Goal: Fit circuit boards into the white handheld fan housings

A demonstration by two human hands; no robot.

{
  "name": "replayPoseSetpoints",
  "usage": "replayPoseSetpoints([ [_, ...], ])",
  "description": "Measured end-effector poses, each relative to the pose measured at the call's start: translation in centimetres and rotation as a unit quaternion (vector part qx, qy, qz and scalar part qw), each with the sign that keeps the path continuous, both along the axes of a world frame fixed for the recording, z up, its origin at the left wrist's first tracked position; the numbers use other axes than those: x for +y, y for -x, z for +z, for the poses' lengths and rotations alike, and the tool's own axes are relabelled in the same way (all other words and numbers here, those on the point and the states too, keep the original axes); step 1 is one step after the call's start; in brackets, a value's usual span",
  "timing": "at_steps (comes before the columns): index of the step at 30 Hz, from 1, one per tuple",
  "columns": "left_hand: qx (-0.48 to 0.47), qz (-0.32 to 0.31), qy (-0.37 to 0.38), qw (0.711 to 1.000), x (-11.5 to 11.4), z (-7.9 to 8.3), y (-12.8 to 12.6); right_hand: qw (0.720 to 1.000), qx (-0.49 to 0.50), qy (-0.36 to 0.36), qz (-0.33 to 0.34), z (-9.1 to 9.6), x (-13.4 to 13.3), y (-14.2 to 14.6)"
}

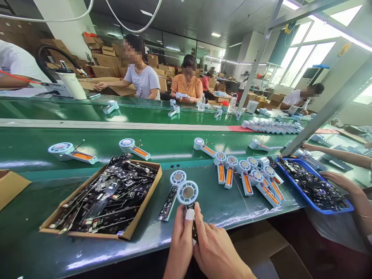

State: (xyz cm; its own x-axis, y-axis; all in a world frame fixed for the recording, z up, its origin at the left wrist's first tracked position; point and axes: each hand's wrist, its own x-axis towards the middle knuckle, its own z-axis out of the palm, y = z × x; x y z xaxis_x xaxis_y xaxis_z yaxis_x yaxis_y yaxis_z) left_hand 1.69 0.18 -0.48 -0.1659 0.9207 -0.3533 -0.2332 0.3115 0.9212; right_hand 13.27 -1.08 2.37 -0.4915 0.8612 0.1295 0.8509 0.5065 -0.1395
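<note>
Both my hands meet at the near edge of the green bench and grip one small fan unit (188, 193). Its round white head points away from me, and a dark circuit board runs down its handle between my fingers. My left hand (180, 245) holds the handle from the left, with a white cot on the thumb tip. My right hand (218, 252) closes on it from the right. Another fan unit (173, 188) with a bare board lies flat just to the left. A cardboard box (138, 215) of black circuit boards sits further left.
Several fan units with orange batteries (247, 176) lie in a cluster to the right. A co-worker's hands (338, 180) reach into a blue tray (337, 211) of boards. More units ride the green conveyor (162, 145). People sit working across it, with stacked cartons behind.
</note>
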Motion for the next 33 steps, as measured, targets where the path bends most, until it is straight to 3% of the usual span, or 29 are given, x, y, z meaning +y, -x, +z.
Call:
replayPoseSetpoints([
  [5,-0.041,-0.057,-0.055,0.996,0.6,0.3,-0.5,0.993,0.109,-0.04,-0.008,-1.4,0.0,0.1],
  [8,0.022,-0.086,-0.061,0.994,1.2,1.3,-0.3,0.983,0.169,-0.055,-0.053,-2.4,0.1,0.0],
  [10,0.114,-0.136,-0.09,0.98,1.8,2.1,0.7,0.98,0.171,-0.058,-0.079,-2.7,0.5,-0.3],
  [12,0.253,-0.151,-0.15,0.944,2.5,2.7,2.3,0.984,0.139,-0.041,-0.105,-2.6,1.3,-0.7],
  [15,0.471,-0.042,-0.22,0.853,3.6,2.7,5.2,0.987,0.057,0.006,-0.151,-1.9,3.0,-1.1],
  [17,0.554,-0.018,-0.223,0.802,4.2,2.1,6.7,0.985,0.001,0.028,-0.171,-1.2,4.3,-1.0],
  [18,0.572,-0.035,-0.218,0.79,4.5,1.7,7.1,0.984,-0.022,0.033,-0.175,-0.7,5.0,-0.9],
  [20,0.565,-0.086,-0.215,0.792,4.8,1.2,7.4,0.984,-0.057,0.031,-0.168,0.2,6.1,-0.6],
  [23,0.503,-0.133,-0.238,0.82,5.3,1.2,6.8,0.988,-0.072,0.036,-0.135,1.8,7.3,-0.1],
  [27,0.448,-0.121,-0.253,0.849,6.1,1.3,6.0,0.989,-0.046,0.094,-0.1,2.8,7.9,1.5],
  [30,0.423,-0.106,-0.266,0.86,6.7,0.1,6.0,0.98,-0.041,0.099,-0.167,1.6,8.0,4.0],
  [33,0.388,-0.096,-0.273,0.875,6.6,-2.1,6.3,0.961,-0.05,0.043,-0.269,-0.3,8.9,6.0],
])
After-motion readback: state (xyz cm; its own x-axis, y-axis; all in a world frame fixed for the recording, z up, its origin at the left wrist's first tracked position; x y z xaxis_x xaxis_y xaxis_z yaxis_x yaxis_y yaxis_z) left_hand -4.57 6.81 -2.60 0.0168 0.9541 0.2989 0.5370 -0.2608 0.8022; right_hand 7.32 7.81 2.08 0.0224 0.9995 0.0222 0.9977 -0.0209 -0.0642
